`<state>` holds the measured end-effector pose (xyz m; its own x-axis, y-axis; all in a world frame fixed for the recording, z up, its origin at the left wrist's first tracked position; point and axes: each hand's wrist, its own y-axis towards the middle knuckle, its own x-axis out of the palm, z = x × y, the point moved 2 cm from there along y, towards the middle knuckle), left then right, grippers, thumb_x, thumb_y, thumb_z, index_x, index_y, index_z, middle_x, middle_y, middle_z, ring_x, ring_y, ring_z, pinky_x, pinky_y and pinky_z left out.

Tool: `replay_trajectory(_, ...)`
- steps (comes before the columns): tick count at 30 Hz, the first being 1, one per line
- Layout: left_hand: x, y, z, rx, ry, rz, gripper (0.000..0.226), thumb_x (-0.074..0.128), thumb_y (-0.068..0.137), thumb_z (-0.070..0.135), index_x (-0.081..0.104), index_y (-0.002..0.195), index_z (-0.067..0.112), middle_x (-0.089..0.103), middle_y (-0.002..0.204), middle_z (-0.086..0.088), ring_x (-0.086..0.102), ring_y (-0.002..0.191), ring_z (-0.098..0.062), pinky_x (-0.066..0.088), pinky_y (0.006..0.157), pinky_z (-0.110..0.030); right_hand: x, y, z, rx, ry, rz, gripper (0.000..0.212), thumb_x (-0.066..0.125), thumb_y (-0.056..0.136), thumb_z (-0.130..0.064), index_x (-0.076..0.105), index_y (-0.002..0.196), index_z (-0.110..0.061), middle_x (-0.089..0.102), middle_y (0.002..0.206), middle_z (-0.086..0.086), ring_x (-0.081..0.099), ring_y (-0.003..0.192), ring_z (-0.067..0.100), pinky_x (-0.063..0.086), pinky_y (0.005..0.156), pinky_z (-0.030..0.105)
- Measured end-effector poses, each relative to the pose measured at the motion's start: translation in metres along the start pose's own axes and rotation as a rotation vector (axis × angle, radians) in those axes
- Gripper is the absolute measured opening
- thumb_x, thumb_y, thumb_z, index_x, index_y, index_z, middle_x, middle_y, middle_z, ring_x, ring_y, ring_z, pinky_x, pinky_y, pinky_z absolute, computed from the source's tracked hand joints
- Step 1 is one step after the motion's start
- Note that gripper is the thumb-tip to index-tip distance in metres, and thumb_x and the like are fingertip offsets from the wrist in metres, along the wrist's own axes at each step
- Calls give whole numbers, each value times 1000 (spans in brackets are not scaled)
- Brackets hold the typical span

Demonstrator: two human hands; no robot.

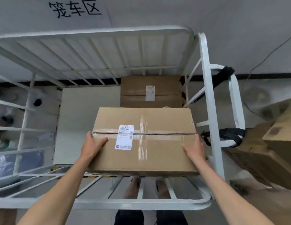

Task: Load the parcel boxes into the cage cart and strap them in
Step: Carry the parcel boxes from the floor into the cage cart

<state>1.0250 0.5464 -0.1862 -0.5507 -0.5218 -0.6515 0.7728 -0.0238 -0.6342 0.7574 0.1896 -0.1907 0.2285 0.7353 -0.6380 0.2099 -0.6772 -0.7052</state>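
Observation:
I hold a brown parcel box [157,143], sealed with clear tape and bearing a white label, over the near right part of the white cage cart [141,202]. My left hand [92,144] grips its left edge with the thumb on top. My right hand [196,149] grips the right edge the same way. A second labelled parcel box [138,90] lies inside the cart at the far right corner. Black straps [231,135] hang rolled on the cart's right side loop, with another black strap [225,73] higher up.
The cart's pale floor [86,120] shows bare on the left half. More cardboard boxes [271,153] are stacked outside the cart on the right. A wall stands right behind the cart. Bags and small items lie on the floor beyond the left bars [23,127].

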Motion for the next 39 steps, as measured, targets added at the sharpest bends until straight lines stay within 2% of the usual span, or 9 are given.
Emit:
replay_trajectory(2,15,25,-14,0,18,-53,64,81,77,47,40,122,27,63,124,-2,62,112,-31,44,87,-38,24,15,11,29,-18,15,91,72,87,-35,15,158,-27,41,151,18,42,136,40,37,108,51)
replay_trajectory(5,43,62,-38,-10,46,-97,62,82,77,44,44,124,27,64,127,-2,62,112,-29,46,88,-37,61,42,25,56,-28,31,89,73,85,-37,20,156,-30,48,143,20,50,128,41,42,103,48)
replay_trajectory(11,102,151,-77,-20,162,-130,76,80,77,52,48,139,21,61,137,-7,58,123,-34,45,97,-41,126,122,38,8,0,92,88,75,86,-32,22,156,-29,40,154,13,43,138,35,38,107,47)
replay_trajectory(16,169,218,-108,-70,204,-128,84,84,73,50,40,134,13,60,133,-17,58,119,-40,46,93,-44,176,201,65,58,11,80,100,76,86,-24,8,160,-31,28,162,8,30,147,33,28,117,49)
replay_trajectory(19,205,231,-140,-92,232,-161,83,83,77,44,34,134,9,59,133,-20,58,116,-43,47,92,-46,200,229,88,115,-8,47,102,74,88,-21,2,160,-31,24,162,14,27,148,36,27,117,48)
replay_trajectory(23,245,256,-150,-93,192,-159,86,82,78,46,31,137,10,57,136,-19,58,118,-41,48,93,-48,222,267,109,155,-49,65,105,74,88,-21,-2,159,-35,30,159,17,30,146,38,31,112,52)
replay_trajectory(28,280,274,-163,-96,140,-113,80,80,81,42,30,136,11,55,138,-20,58,118,-41,49,95,-50,246,298,118,149,-83,89,98,71,91,-24,2,160,-33,35,155,19,37,141,38,35,109,50)
replay_trajectory(36,296,290,-165,-147,87,-244,90,82,80,39,23,142,10,47,145,-14,52,127,-37,44,102,-48,253,320,114,148,-107,-47,98,71,92,-21,0,160,-29,30,160,14,33,145,36,33,116,51)
replay_trajectory(39,286,278,-145,-69,80,-267,83,83,79,27,32,143,8,47,144,-14,48,132,-34,39,111,-47,242,308,103,92,-95,-101,94,68,93,-19,2,160,-28,20,165,7,26,149,31,29,119,49)
